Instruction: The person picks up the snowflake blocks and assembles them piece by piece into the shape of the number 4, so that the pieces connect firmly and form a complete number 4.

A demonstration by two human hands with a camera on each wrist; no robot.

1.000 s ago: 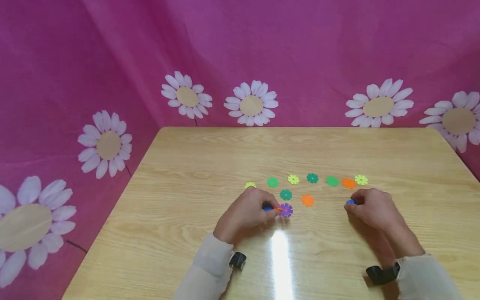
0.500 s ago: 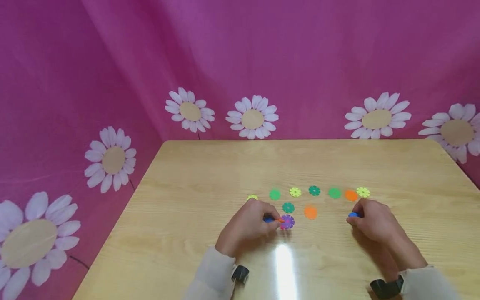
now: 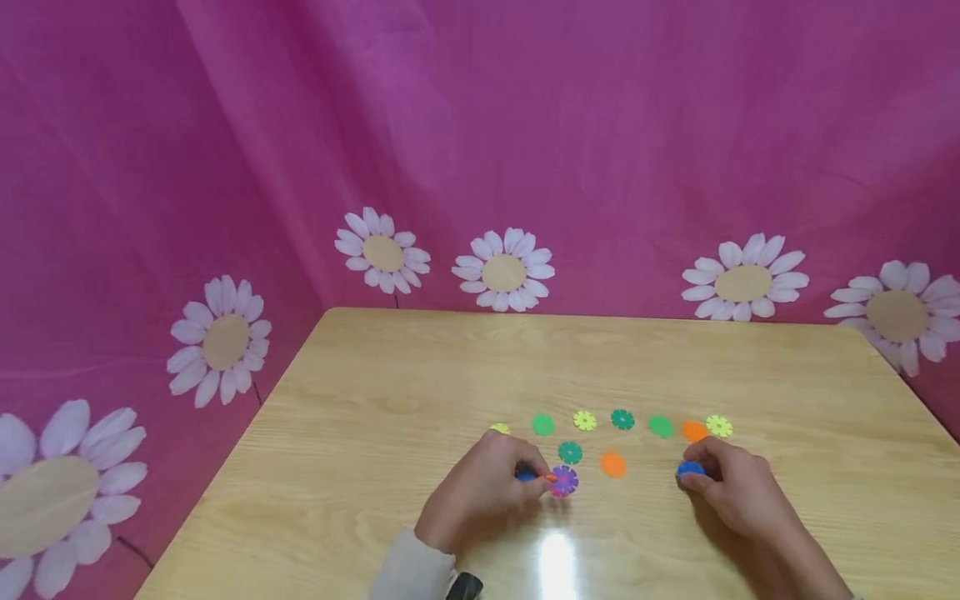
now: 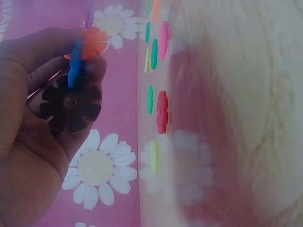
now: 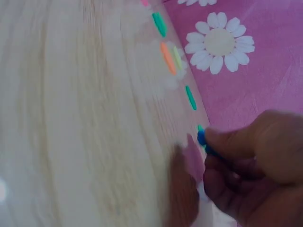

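Left hand: thumb and fingers together, clamped on a set of joined discs. Right hand: thumb and finger closed on a single blue disc, its face showing left of the fingertips, just above the table.

Appearance: joined discs are thin, round and slotted at the rim. Nearest the left palm sits a dark disc — true colour unclear in shadow — with a central hole; a blue piece stands edge-on in it, then an orange piece at the fingertips. A purple disc faces outward, right of the left fingertips.

Count, joined: four discs visible. Count, loose, lying flat beyond and between the two grips: three yellow discs, two light green discs, two dark green discs, two orange discs — nine. Leftmost yellow partly hidden behind the left hand.
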